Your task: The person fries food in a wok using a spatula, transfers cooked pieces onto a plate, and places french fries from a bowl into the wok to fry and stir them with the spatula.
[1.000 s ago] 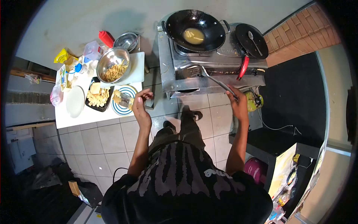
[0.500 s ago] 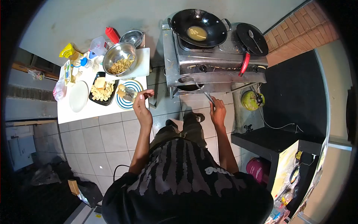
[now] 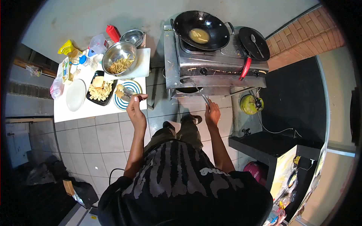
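Observation:
My left hand (image 3: 136, 111) is closed around the near end of a clear container (image 3: 125, 94), with something pale yellow at its far end; its exact kind is hard to make out. Behind it, a plate with blue rings (image 3: 132, 86) lies on the white table. My right hand (image 3: 213, 113) grips a metal fork (image 3: 198, 89), tines pointing away toward the front of the stove. A black wok (image 3: 217, 32) on the burner holds some yellowish liquid with a few pale strips in it.
On the white table (image 3: 62, 115) are a black tray (image 3: 90, 98) of pale cut pieces, a steel bowl (image 3: 130, 49) of cooked strips and a white plate (image 3: 76, 94). A black pan (image 3: 249, 39) with a spoon sits on the stove (image 3: 222, 71). A green gas cylinder (image 3: 249, 104) stands nearby.
Both hands have shifted slightly left along with my body, still holding the clear container and the fork. The camera view has also shifted a little.

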`<state>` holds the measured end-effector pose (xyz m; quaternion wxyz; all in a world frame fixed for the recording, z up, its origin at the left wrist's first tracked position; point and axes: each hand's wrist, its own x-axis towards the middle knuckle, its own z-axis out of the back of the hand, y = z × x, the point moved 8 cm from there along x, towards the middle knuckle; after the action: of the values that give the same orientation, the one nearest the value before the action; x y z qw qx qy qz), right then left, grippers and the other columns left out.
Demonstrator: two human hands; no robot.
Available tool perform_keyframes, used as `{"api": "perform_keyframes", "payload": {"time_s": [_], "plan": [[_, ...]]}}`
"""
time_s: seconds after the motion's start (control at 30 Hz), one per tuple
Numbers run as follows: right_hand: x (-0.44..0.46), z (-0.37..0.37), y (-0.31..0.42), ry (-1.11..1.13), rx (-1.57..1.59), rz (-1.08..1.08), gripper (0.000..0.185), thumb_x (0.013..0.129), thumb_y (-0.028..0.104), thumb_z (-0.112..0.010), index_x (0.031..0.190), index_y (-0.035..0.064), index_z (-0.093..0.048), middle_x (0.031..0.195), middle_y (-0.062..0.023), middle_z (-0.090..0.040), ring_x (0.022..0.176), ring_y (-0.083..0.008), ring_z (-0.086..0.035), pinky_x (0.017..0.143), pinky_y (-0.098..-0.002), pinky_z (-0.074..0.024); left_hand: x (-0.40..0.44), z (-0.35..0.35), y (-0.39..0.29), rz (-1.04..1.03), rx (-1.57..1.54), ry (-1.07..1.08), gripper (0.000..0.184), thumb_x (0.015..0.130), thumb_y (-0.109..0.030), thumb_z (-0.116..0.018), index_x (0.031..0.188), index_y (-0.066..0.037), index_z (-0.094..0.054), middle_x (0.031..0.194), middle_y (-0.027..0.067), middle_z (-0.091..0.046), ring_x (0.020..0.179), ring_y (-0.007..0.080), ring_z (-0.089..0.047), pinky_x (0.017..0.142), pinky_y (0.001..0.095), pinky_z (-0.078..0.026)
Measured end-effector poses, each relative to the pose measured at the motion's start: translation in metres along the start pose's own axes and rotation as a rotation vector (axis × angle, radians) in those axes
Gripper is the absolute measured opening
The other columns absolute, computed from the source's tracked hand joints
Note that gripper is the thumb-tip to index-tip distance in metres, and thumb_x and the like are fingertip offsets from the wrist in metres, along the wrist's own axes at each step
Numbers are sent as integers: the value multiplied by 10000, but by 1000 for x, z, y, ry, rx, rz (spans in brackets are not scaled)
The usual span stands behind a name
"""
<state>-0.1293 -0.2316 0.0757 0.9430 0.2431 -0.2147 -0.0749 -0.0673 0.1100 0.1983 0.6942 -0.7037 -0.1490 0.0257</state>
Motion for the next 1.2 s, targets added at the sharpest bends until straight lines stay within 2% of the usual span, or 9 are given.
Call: {"api": "perform_keyframes", "payload": {"time_s": [0.17, 0.27, 0.53, 0.83, 0.97, 1.03, 1.2], "plan": [[-5, 1, -4, -33, -1, 5, 243, 877, 82, -613, 1118, 44, -620, 758, -103, -549, 722, -275, -535, 644, -396, -442, 6, 2, -1, -14, -5, -4, 425, 1013, -253, -377, 864, 60, -623, 844, 103, -634, 826, 165, -575, 803, 304, -447], [-8, 2, -11, -4, 16, -82, 272, 889, 105, -589, 1155, 49, -600, 814, -113, -579, 780, -300, -551, 679, -406, -457, 9, 3, 2, -14, -6, -12, 428, 1013, -257, -378, 864, 63, -620, 844, 104, -633, 828, 165, -574, 805, 304, -448], [5, -13, -12, -53, -35, 26, 278, 877, 97, -624, 1154, 74, -613, 777, -93, -565, 711, -265, -528, 646, -388, -445, 13, -4, 7, 1, -48, -12, 411, 1013, -250, -389, 871, 69, -607, 846, 106, -630, 832, 166, -574, 818, 306, -458], [7, 3, -21, 84, 64, -18, 250, 883, 118, -625, 1126, 58, -632, 752, -95, -563, 702, -251, -519, 655, -374, -437, 15, -11, 7, 0, -34, 1, 411, 1014, -251, -388, 861, 65, -602, 855, 108, -631, 831, 166, -574, 812, 307, -460], [7, 11, -21, 91, 53, -46, 245, 890, 127, -619, 1125, 58, -636, 745, -95, -561, 694, -249, -515, 660, -366, -432, 18, -16, 9, -7, -37, 13, 414, 1013, -251, -388, 858, 63, -609, 846, 106, -633, 826, 162, -571, 798, 302, -452], [8, 15, -19, 20, 89, -36, 245, 897, 138, -610, 1130, 64, -635, 743, -95, -557, 702, -250, -517, 662, -365, -431, 17, -19, 9, -4, -47, 13, 414, 1012, -250, -389, 858, 63, -610, 845, 106, -634, 825, 163, -570, 798, 302, -448], [12, 0, -18, 54, 94, -53, 248, 892, 131, -615, 1130, 63, -632, 752, -102, -560, 711, -261, -523, 662, -374, -433, 17, -24, 11, 7, -32, 27, 410, 1009, -248, -392, 856, 60, -615, 844, 104, -638, 825, 164, -567, 804, 301, -439]]}}
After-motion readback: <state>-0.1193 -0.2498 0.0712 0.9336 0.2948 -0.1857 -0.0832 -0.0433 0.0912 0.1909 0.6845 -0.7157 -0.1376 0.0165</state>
